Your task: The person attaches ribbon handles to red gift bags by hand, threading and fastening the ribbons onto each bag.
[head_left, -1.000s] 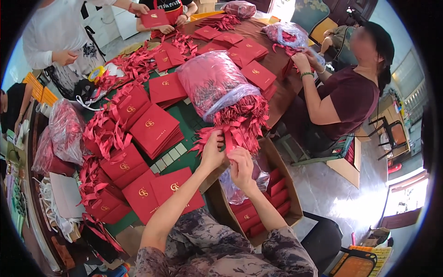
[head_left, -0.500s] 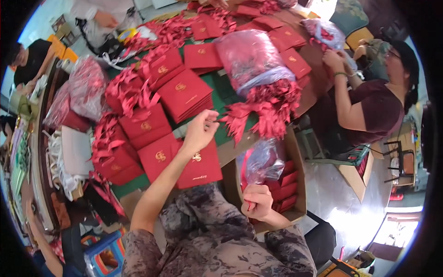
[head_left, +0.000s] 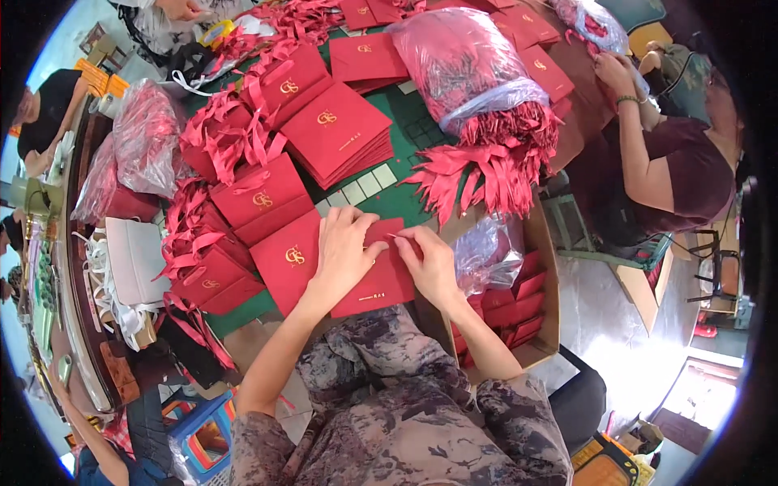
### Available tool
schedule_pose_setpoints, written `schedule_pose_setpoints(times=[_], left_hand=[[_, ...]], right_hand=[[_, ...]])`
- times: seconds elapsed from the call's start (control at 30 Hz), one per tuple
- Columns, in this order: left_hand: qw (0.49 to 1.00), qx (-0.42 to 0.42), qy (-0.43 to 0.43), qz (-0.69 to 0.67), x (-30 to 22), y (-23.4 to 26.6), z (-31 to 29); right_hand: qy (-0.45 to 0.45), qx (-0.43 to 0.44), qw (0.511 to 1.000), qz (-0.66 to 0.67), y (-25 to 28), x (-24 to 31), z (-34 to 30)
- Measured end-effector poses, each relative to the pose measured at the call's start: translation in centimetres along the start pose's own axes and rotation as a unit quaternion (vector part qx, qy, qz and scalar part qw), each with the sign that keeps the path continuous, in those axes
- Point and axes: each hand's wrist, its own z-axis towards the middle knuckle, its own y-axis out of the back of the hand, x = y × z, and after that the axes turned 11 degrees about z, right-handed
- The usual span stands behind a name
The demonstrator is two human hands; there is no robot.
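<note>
Two red paper bags with gold emblems lie flat before me, the left one partly overlapped by the right one. My left hand rests on them with fingers stretched out and thumb apart. Beside it, my right hand is closed in a pinch over the right bag's upper part. What shows at those fingertips is thin, pale and too small to name. Beyond my hands lie a stack of red bags and a loose bundle of red ribbons spilling from a clear plastic bag.
More red bags with ribbon handles crowd the left. A cardboard box of red items stands at my right, with crumpled clear plastic on top. A co-worker sits at the right. Green mat shows between stacks.
My right hand has come up from beside the box to the flat bags. My left hand has lowered onto them. The view has shifted slightly.
</note>
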Motion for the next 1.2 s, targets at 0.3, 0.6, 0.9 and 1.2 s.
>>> schedule_pose_setpoints(times=[0.3, 0.6, 0.9, 1.2], left_hand=[[0.999, -0.008, 0.010, -0.048, -1.7, 1.7, -0.1], [0.999, 0.014, 0.023, -0.026, -2.7, 1.8, -0.3], [0.991, 0.053, 0.051, -0.115, -1.4, 2.1, -0.3], [0.987, 0.048, 0.057, -0.139, -1.8, 1.5, -0.3]], right_hand=[[-0.049, -0.039, 0.996, 0.060, -0.8, 0.9, 0.3], [-0.010, -0.033, 0.999, -0.003, -0.9, 1.5, 0.7], [0.027, -0.002, 1.000, 0.009, -0.6, 1.4, 1.0], [0.032, 0.023, 0.998, -0.041, 0.5, 2.0, 0.3]])
